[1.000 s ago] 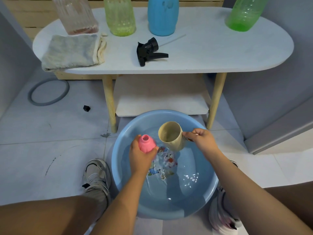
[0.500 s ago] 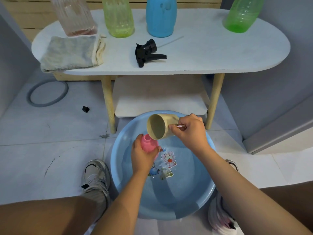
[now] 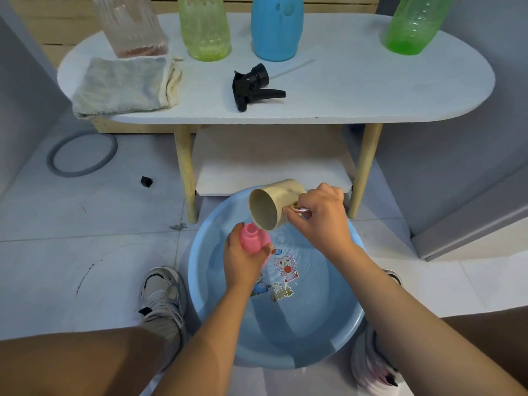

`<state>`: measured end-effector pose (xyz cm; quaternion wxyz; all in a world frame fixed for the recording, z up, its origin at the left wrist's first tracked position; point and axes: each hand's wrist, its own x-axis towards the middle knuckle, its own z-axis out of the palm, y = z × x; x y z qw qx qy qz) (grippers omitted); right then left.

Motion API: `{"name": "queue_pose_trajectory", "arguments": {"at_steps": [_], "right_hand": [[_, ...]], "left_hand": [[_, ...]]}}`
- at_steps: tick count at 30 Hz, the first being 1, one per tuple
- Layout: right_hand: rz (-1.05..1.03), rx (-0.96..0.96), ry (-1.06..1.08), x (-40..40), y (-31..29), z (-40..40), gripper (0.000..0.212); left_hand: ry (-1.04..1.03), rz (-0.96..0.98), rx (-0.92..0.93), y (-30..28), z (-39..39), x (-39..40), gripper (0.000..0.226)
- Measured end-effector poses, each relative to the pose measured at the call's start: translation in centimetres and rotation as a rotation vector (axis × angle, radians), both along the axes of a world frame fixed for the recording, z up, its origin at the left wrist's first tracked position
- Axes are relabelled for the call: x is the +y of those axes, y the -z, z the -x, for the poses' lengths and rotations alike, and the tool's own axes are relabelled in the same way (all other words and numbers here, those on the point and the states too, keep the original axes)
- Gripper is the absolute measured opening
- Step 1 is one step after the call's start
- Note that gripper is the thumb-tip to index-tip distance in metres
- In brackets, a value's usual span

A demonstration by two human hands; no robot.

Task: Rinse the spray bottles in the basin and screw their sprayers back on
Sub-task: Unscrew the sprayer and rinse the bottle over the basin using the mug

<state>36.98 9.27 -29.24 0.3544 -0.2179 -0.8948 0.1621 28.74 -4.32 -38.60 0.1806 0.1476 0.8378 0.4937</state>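
My left hand (image 3: 240, 260) grips a small pink bottle (image 3: 253, 238) with no sprayer, held upright over the blue basin (image 3: 217, 324) of water on the floor. In my right hand (image 3: 320, 221) is a beige cup (image 3: 271, 204), held by its shiny handle and tipped on its side. Its mouth faces left, with the lower rim just above the bottle's open neck. A black sprayer (image 3: 251, 85) with its thin tube lies on the white table (image 3: 371, 90).
A clear ribbed bottle (image 3: 130, 27), a yellow-green bottle (image 3: 205, 27), a blue bottle (image 3: 277, 27) and a green bottle (image 3: 411, 27) stand along the table's back. A folded grey cloth (image 3: 125, 85) lies at its left. My shoes flank the basin.
My right hand has lifted the cup out of the basin and tipped it sideways over the pink bottle's neck. My left hand has kept the bottle almost still.
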Motion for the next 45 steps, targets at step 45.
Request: {"name": "queue_pose_trajectory", "arguments": {"at_steps": [45], "right_hand": [[-0.218, 0.027, -0.073, -0.03, -0.07, 0.28, 0.034]], "left_hand": [[0.032, 0.059, 0.032, -0.21, -0.13, 0.14, 0.07]]}}
